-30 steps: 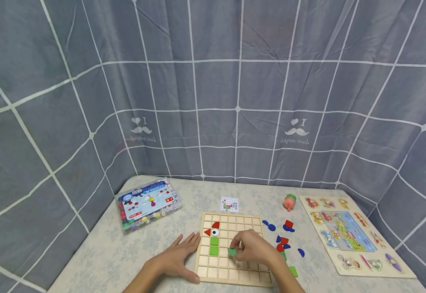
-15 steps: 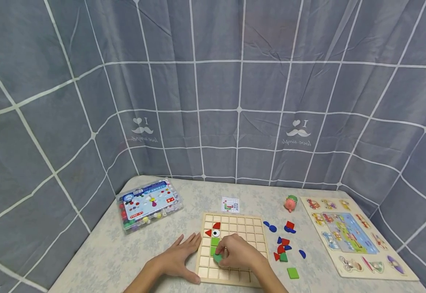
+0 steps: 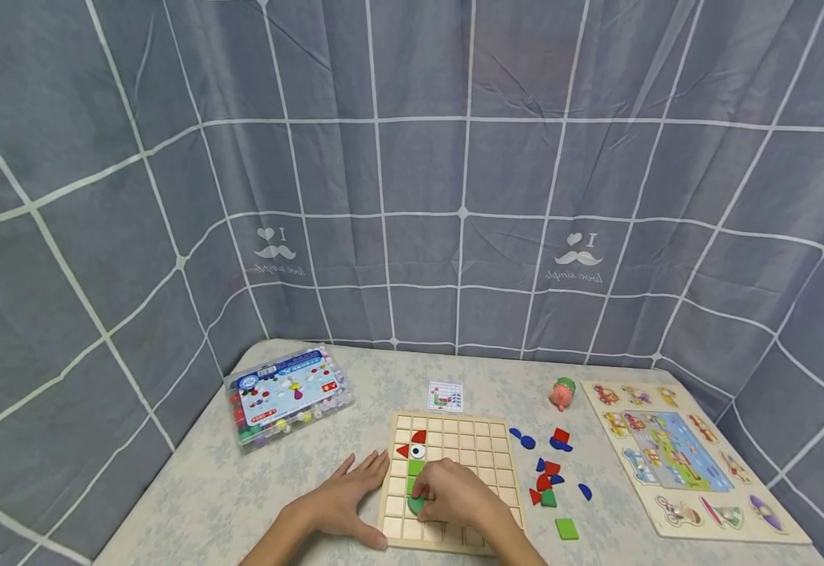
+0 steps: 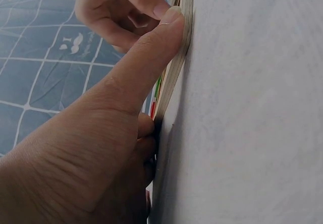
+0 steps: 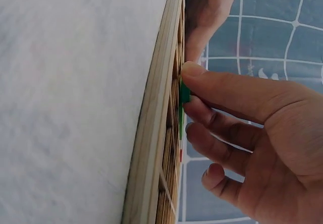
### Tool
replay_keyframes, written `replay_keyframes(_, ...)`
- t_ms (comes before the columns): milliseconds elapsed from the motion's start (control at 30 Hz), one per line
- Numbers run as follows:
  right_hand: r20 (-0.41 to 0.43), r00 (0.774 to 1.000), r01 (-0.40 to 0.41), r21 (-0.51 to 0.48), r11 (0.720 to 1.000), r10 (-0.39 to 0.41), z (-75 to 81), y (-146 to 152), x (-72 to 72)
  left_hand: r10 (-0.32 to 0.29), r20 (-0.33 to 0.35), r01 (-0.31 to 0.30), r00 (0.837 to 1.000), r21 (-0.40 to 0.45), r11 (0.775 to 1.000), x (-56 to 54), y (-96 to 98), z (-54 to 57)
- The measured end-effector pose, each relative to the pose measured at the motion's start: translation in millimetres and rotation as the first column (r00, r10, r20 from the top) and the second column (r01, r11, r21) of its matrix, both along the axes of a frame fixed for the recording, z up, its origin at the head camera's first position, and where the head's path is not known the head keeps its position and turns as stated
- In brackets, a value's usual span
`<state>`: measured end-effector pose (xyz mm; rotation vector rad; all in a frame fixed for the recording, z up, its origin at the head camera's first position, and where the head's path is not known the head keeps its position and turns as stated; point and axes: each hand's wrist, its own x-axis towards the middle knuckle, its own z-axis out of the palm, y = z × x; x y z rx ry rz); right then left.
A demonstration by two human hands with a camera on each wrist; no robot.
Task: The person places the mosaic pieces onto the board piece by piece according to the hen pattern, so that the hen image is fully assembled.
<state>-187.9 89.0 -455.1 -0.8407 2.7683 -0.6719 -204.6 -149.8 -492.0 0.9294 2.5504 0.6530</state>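
The right hand (image 3: 454,493) pinches a green piece (image 3: 415,505) between thumb and index finger, a light hold that probably suits so small a part. The piece is over the board (image 3: 479,442), toward its near left corner, in line with the two green squares (image 3: 416,475) and just on their near side; whether it sits in its cell I cannot tell. The left hand (image 3: 348,497) lies with fingers spread along the board's left edge, grasping nothing, likely to keep the frame from sliding. Beyond the squares, toward the far left corner, come an eye piece (image 3: 417,451) and two red pieces (image 3: 420,436).

Just past the board's far edge lies a card (image 3: 445,396) with a coloured figure, presumably put there to be read easily. Loose pieces (image 3: 548,468) are scattered off the right edge, within the right hand's reach. A box (image 3: 292,393) lies toward the far left corner of the surface (image 3: 377,377), a puzzle (image 3: 730,535) at its right.

The right wrist view shows the piece edge-on, its thickness under the thumb; in the left wrist view the left thumb meets the board's side. Only the head view shows the card.
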Motion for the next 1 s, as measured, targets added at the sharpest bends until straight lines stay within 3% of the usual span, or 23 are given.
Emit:
replay_keyframes(533,0.054,0.999,-0.004,-0.055,0.998,0.007,-2.9,1.0,-2.2,0.014,-0.006,-0.014,1.0,-0.028,1.0,-0.6,0.9,1.4)
replay_keyframes(1000,0.045,0.999,0.0,-0.07,0.998,0.003,-5.3,1.3,-2.3,0.015,0.0,-0.015,1.0,-0.021,1.0,0.1,2.1,1.6)
